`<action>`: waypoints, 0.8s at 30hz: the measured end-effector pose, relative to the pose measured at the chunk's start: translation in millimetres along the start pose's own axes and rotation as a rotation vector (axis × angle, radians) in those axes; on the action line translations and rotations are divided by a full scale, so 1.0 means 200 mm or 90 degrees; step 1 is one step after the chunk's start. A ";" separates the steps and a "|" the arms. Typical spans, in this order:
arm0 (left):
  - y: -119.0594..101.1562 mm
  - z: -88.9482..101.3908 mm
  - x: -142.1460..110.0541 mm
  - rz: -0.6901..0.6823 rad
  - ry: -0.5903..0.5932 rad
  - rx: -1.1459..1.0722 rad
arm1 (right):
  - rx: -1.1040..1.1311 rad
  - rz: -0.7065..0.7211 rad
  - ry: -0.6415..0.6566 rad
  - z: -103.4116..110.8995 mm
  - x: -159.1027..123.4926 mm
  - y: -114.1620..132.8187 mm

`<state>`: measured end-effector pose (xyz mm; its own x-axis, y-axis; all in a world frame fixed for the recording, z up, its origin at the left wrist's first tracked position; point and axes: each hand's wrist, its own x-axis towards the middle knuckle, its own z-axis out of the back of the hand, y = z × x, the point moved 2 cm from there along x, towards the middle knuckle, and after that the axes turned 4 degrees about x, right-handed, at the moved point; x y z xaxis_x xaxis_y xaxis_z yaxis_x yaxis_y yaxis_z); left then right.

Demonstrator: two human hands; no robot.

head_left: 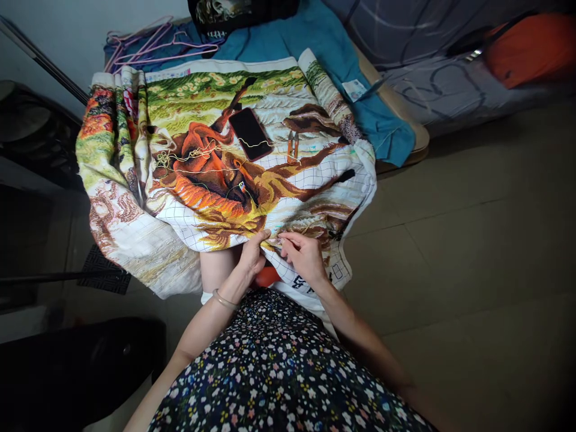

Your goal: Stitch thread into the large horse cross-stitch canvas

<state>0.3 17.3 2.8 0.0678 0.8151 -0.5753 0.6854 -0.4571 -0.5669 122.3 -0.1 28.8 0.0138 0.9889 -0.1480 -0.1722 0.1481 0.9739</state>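
From where I stand, nearest is a person's dark dress sprinkled with small pale flowers [279, 372]. Beyond its hem the left hand [253, 255], a pale smooth bangle [225, 300] on its wrist, pinches the near edge of a large, many-coloured embroidered canvas cloth [310, 180], thumb on top. Just beside it, the right hand [306, 255] has thumb and forefinger drawn together against the stitching; whether a needle sits between them I cannot tell.

The cloth lies over the person's knees and reaches onto the bed. It looks soft and pliant, probably firmer where stitching is dense, and its bulk must make it weighty. The unstitched, grid-marked white ground seems the best place to grip, sparing the thread, with a second hold keeping it taut.

Farther up the cloth lie small orange thread snips [292, 155], a loose tangle of pale yellow thread [164, 159] that could snag easily, and a dark-screened phone [246, 125], smooth enough to slide if the fabric tilts. At the sides the cloth gathers into thick rolls, awkward to lift one-handed.

Behind, pink and lilac hangers [193, 45] and a black printed bag [243, 17] rest on a teal sheet [297, 36].
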 end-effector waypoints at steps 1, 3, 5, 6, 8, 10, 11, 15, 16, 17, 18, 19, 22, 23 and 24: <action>0.00 0.00 0.00 0.000 0.000 0.001 | -0.003 0.002 0.000 0.00 0.00 0.00; 0.00 0.00 0.00 0.001 0.000 0.000 | -0.014 0.008 0.001 0.00 0.00 0.00; 0.00 -0.01 -0.01 -0.003 -0.006 -0.005 | -0.029 0.015 0.003 0.00 0.01 0.00; 0.00 -0.01 -0.01 -0.006 -0.012 -0.008 | -0.035 0.018 0.003 0.00 0.01 0.00; 0.00 -0.01 -0.01 -0.013 -0.021 -0.014 | -0.048 0.024 0.002 0.00 0.01 0.01; 0.00 -0.01 -0.01 -0.014 -0.023 -0.017 | -0.059 0.029 -0.001 0.00 0.01 0.01; 0.00 -0.01 -0.01 -0.014 -0.020 -0.017 | -0.064 0.032 -0.004 0.00 0.01 0.02; 0.00 -0.01 -0.01 -0.007 -0.008 -0.018 | -0.088 0.029 -0.026 -0.03 0.01 0.04; 0.00 -0.01 -0.01 -0.006 -0.004 -0.018 | -0.091 0.025 -0.032 -0.03 0.01 0.04; 0.00 -0.01 -0.01 -0.003 0.000 -0.016 | -0.090 0.020 -0.038 -0.04 0.00 0.04; -0.01 -0.01 -0.01 0.002 0.006 -0.012 | -0.084 0.015 -0.040 -0.05 0.00 0.05; -0.01 -0.01 -0.01 0.011 0.011 -0.004 | -0.073 0.008 -0.039 -0.06 0.00 0.05; -0.02 -0.01 -0.01 0.034 0.020 0.025 | -0.029 -0.017 -0.028 -0.07 0.00 0.05; -0.03 0.00 -0.01 0.033 0.021 0.029 | -0.016 -0.023 -0.024 -0.07 0.00 0.04; -0.03 0.00 -0.01 0.029 0.021 0.030 | -0.005 -0.028 -0.022 -0.07 0.00 0.04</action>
<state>-3.6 18.7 7.6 0.1221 0.8041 -0.5818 0.6458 -0.5095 -0.5687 107.7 0.0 34.0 0.0548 0.9813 -0.1846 -0.1788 0.1915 0.9651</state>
